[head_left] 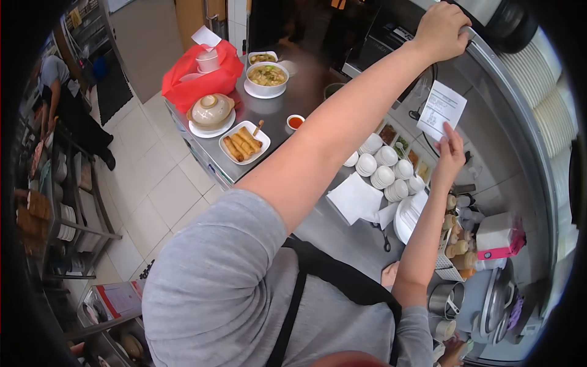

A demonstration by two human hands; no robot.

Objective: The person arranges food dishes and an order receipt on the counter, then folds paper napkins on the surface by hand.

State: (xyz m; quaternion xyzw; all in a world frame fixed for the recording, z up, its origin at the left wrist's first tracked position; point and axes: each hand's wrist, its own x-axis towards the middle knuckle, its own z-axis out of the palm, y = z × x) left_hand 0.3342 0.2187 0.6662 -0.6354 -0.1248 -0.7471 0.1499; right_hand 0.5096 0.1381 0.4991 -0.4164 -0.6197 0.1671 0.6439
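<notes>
My left hand [441, 30] reaches up to the far right with its fingers curled over the metal shelf edge [498, 76]. Lower down, my right hand [450, 151] pinches the bottom of a white printed receipt [441, 107]. Below that hand, stacks of small white bowls [384, 165] stand on the steel counter [318, 226]. White paper sheets [356, 199] lie beside them, with black-handled scissors [386, 241] close by. My left forearm crosses over the counter and hides part of it.
Along the counter's far side are a lidded clay pot [211, 111], spring rolls [242, 145], a soup bowl [267, 76], a red sauce cup [296, 122] and a red bag [189, 82]. Plates [531, 67] fill the shelf. A co-worker [58, 92] stands at left.
</notes>
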